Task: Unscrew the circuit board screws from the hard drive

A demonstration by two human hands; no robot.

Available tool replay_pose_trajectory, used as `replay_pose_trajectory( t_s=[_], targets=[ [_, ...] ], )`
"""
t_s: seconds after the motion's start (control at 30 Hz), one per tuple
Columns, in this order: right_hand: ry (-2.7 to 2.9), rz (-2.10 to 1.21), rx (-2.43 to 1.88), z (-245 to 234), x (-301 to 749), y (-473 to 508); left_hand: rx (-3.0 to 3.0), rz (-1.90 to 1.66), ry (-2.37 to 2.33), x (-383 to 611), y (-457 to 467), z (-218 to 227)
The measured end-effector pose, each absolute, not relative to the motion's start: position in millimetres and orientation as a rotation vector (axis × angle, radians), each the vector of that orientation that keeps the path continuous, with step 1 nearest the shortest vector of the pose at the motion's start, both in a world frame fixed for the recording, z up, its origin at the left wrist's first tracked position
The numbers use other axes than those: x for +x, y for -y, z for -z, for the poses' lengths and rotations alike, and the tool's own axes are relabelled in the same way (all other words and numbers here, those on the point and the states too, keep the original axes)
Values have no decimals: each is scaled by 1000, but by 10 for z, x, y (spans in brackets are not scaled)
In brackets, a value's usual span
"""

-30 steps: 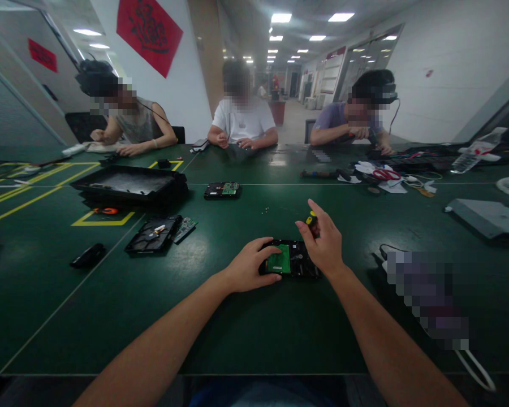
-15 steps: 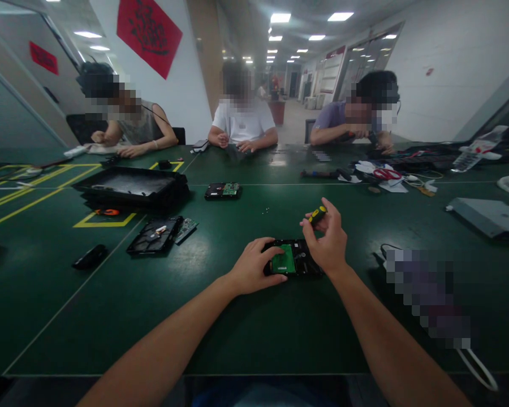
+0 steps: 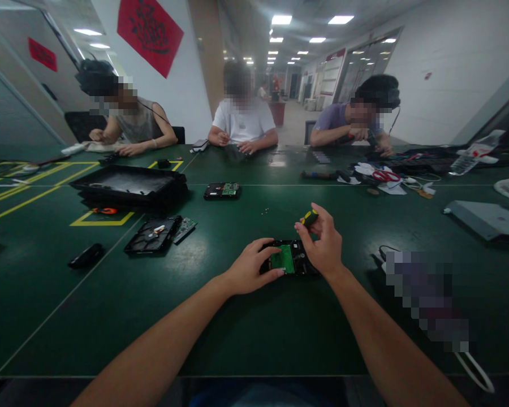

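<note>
A black hard drive (image 3: 294,261) with a green circuit board (image 3: 282,258) facing up lies on the dark green table (image 3: 246,333) in front of me. My left hand (image 3: 250,267) grips its left end, thumb and fingers curled round the edge. Over the drive's right part my right hand (image 3: 322,244) is closed on a small screwdriver with a yellow and black handle (image 3: 310,217), held upright; its tip is hidden behind my fingers.
A second hard drive (image 3: 221,190) lies farther back. An opened drive with a loose board (image 3: 158,234) and a stack of black trays (image 3: 129,187) sit to the left. Red scissors (image 3: 385,175) and cables lie at right. Three people work across the table.
My right hand with the screwdriver rose slightly, then came back down over the drive's right part. My left hand kept its grip on the drive.
</note>
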State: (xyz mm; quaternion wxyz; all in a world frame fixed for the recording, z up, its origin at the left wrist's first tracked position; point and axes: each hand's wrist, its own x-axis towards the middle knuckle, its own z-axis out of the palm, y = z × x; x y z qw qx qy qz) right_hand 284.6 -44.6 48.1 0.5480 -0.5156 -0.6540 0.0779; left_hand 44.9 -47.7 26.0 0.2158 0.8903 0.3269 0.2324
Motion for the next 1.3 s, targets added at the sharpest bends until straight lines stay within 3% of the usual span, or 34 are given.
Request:
replay_pose_trajectory(
  t_s=[0.93, 1.3],
  targets=[
    [1683, -63, -1296, -592, 2817, 494, 2488, -616, -925, 450, 477, -270],
    [1719, -200, -1189, -492, 2834, 454, 2493, -620, -913, 448, 459, -240]
  ],
)
